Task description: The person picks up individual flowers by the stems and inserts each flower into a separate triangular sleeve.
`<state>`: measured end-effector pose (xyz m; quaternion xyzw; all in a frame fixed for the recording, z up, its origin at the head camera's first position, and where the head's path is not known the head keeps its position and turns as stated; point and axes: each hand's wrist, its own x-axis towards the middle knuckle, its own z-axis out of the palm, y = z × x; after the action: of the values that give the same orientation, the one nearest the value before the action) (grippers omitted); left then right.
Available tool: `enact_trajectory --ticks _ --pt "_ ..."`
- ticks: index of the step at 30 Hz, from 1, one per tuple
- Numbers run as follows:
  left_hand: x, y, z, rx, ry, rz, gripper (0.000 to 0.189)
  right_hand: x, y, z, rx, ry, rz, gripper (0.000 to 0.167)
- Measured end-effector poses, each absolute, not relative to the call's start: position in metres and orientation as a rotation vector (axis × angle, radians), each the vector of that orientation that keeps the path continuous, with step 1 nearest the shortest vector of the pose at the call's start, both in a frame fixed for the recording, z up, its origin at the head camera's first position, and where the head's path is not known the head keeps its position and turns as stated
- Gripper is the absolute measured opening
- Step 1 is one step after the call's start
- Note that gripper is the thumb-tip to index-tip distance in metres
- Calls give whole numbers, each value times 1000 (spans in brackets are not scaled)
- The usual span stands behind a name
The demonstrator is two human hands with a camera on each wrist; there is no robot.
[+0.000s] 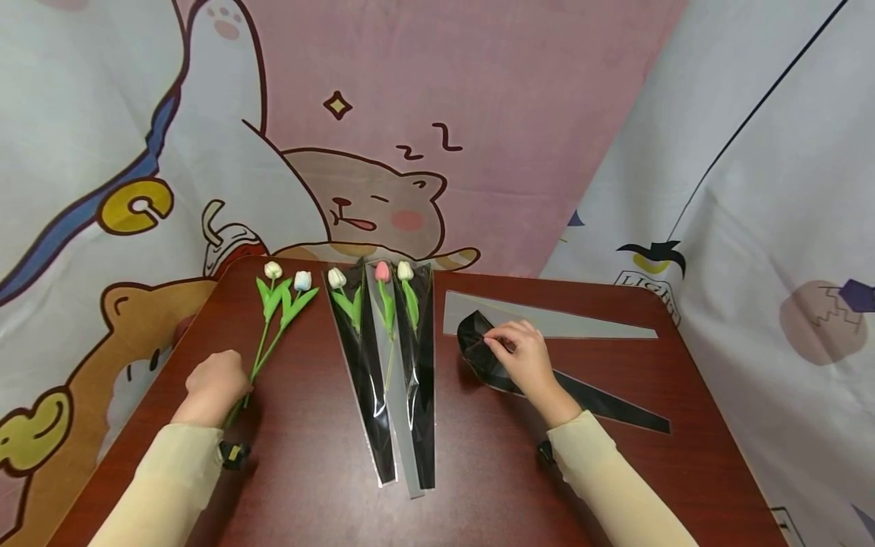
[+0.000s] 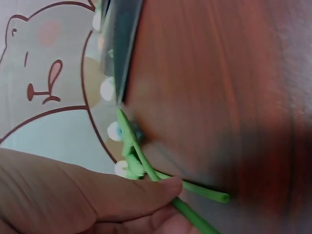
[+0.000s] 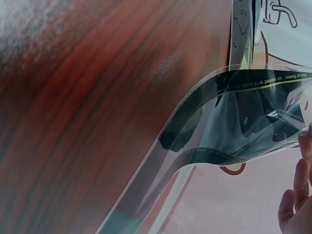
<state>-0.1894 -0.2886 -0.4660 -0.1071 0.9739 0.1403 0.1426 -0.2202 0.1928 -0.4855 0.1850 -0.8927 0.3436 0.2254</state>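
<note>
Two artificial tulips lie at the table's left, a cream tulip and a pale blue tulip. My left hand pinches a green stem low down between thumb and finger; which of the two flowers it belongs to is unclear. The other stem's end shows beside it. On the right, my right hand pinches the wide mouth of a black-and-clear flower sleeve, whose upper part is lifted and bulges. In the right wrist view, fingers touch the sleeve's edge at far right.
In the middle lie wrapped tulips: a white tulip, a pink tulip and another white tulip, in black and grey sleeves. A flat grey sleeve lies behind my right hand. A patterned cloth hangs behind the brown table.
</note>
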Motion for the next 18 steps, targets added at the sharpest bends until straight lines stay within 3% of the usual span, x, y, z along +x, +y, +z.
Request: enact_trajectory --ticks 5,12,18 --pt "-186 -278 -456 -220 2947 492 14 -219 193 -487 502 -2470 953 5" --pt "-187 -247 -444 -56 3228 778 15 -219 190 -487 530 -2442 968 5" --pt "-194 -212 -456 81 3369 1206 14 -220 185 -487 526 -2448 1007 6"
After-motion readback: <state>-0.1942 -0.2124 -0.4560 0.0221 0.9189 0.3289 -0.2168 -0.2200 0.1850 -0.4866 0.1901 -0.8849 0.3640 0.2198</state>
